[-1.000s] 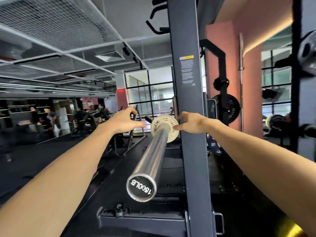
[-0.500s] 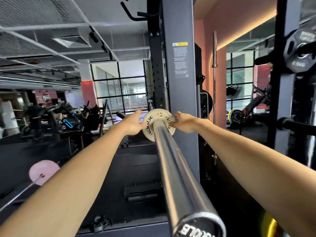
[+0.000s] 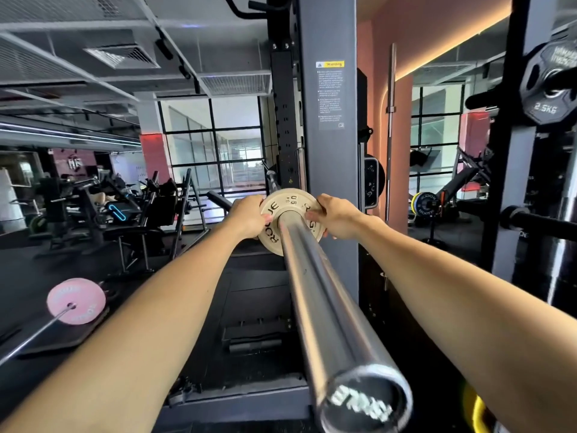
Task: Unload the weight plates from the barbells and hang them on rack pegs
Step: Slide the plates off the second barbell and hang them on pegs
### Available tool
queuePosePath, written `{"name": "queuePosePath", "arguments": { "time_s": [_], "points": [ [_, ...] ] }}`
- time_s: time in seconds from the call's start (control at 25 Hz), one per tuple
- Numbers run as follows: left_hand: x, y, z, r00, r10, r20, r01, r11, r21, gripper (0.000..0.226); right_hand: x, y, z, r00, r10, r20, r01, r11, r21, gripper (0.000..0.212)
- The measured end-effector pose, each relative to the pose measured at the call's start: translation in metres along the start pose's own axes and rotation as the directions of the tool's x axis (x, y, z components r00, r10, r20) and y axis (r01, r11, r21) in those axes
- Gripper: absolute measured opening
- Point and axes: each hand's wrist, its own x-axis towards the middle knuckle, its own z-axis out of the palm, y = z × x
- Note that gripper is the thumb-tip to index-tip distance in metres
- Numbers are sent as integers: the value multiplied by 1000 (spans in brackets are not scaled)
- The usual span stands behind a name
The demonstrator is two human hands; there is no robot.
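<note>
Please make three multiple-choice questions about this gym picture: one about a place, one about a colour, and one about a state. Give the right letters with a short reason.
1. Where is the small white plate?
A. on the floor
B. on the barbell sleeve
C. on a rack peg

2. What colour is the plate on the floor barbell at lower left?
A. pink
B. green
C. blue

3. How is the white plate held?
A. by the left hand only
B. by no hand
C. by both hands at its rim

Answers:
1 B, the sleeve passes through its hole.
2 A, the pink plate shows it.
3 C, the left hand and right hand each have a grip on one side.
</note>
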Motion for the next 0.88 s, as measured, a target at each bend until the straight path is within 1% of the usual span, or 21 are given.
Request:
{"name": "queuePosePath", "arguments": {
  "time_s": [0.12, 0.24, 0.4, 0.6, 0.72, 0.88],
  "points": [
    [-26, 10, -8, 999, -25, -25, 26, 1000, 17, 11, -30, -6, -11, 999, -35, 13, 35, 999, 8, 28],
    [-62, 20, -16, 998, -48, -27, 48, 999, -5, 15, -63, -13, -21, 997, -75, 31, 75, 997, -6, 30],
    [-114, 38, -35, 996, -77, -35, 75, 996, -46, 23, -113, -27, -36, 994, -88, 58, 87, 996, 16, 30],
    [-171, 61, -56, 997, -73, -23, 72, 996, -45, 22, -166, -37, -45, 994, -99, 49, 98, 994, 38, 26],
    [-205, 69, -67, 997, -75, -22, 73, 994, -75, 22, -201, -47, -55, 990, -126, 55, 125, 992, 29, 21],
    [-250, 86, -82, 998, -64, -8, 64, 997, -49, 22, -251, -61, -68, 991, -113, 72, 111, 994, 23, 21]
  ]
}}
